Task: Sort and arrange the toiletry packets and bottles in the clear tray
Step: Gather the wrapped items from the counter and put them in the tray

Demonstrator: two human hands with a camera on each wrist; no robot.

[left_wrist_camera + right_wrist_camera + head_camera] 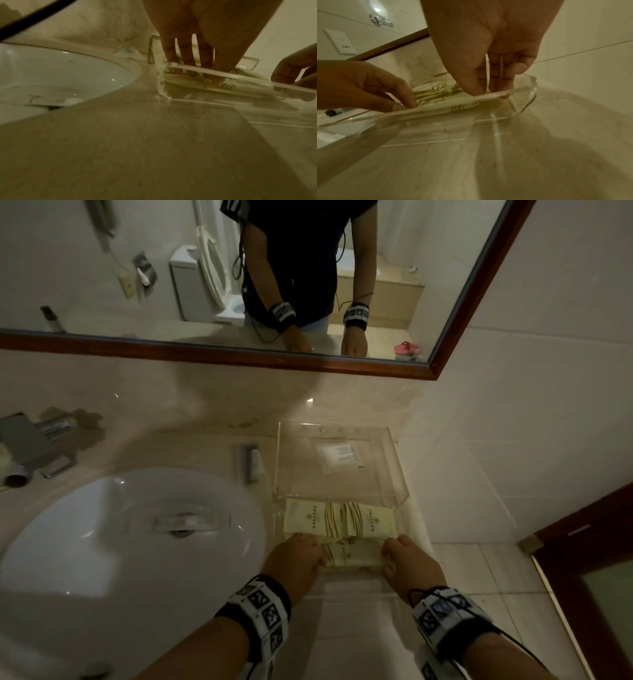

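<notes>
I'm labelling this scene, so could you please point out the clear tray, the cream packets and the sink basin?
clear tray (529, 94): right wrist view, on its near right corner rim.
cream packets (373, 520): head view, on the face of the right-hand packet.
sink basin (102, 525): head view, on the bare white bowl, left of the drain.

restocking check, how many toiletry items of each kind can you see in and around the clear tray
cream striped packets: 3 visible, more may lie underneath
white sachet: 1
small tube: 1
total: 5
</notes>
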